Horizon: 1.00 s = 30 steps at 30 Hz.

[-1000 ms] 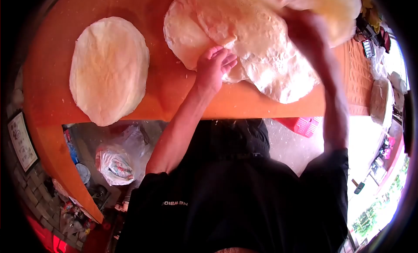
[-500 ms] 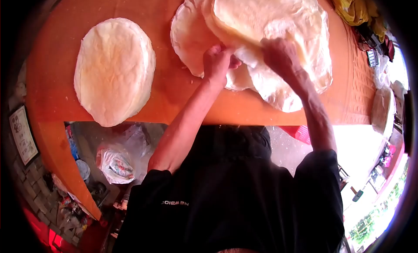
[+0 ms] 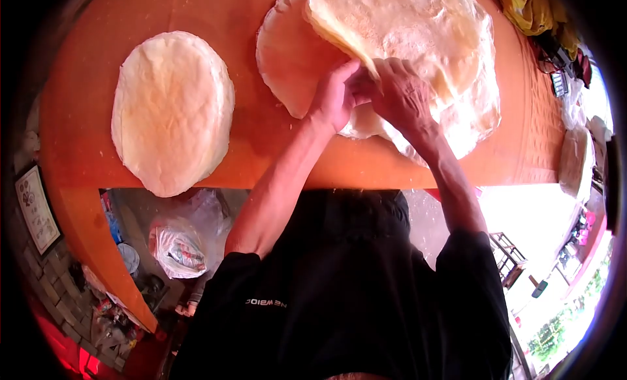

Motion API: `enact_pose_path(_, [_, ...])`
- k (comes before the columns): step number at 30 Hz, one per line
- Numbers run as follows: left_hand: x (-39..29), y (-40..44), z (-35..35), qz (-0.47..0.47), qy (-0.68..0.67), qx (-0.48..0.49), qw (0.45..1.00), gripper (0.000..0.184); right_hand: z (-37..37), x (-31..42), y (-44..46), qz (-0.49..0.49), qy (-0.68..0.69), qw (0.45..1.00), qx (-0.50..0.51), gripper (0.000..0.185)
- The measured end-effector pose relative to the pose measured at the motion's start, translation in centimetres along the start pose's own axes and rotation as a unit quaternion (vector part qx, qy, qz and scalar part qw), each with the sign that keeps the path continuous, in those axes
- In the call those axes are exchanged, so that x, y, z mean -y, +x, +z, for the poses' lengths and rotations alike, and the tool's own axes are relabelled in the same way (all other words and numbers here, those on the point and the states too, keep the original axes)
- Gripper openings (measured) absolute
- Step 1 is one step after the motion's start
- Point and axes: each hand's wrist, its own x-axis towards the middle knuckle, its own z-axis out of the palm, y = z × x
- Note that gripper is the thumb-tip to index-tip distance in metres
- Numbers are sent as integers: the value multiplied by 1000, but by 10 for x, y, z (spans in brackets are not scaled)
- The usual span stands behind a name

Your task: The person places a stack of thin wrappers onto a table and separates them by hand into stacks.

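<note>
On the orange table, a spread pile of pale, soft sheets (image 3: 444, 27) that look like fibre wadding lies in front of me. My left hand (image 3: 341, 96) is closed at the near edge of the upper sheet, thumb toward the fold. Right beside it, my right hand (image 3: 401, 92) is closed on the same edge, knuckles up. The two hands almost touch, and the pinched part is hidden between the fingers. A thinner layer (image 3: 287, 53) of the pile shows to the left. Apart from it lies an oval stack (image 3: 173, 112) of similar sheets.
The orange table (image 3: 261, 161) ends just before my body. Below it at left sits a white plastic bag (image 3: 177, 249). Yellow cloth (image 3: 526, 11) hangs at the far right corner. A framed sheet (image 3: 37, 210) stands at the left edge.
My right hand has moved left and slightly nearer, closing up to my left hand. My left hand has shifted a little right. The upper sheet's folded edge has moved with them.
</note>
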Motion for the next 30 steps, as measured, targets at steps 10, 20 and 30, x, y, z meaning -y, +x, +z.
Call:
enact_pose_path(10, [25,-22,6,18,120,-142,982,41,-196,-86,81,18,-267,960,-77,23])
enact_pose_path(20, [19,-15,2,89,123,-205,967,36,-111,-45,44,62,-83,994,41,26])
enact_pose_path(30, [6,18,1,84,-21,-257,963,16,-239,3,113,-105,-369,919,-93,23])
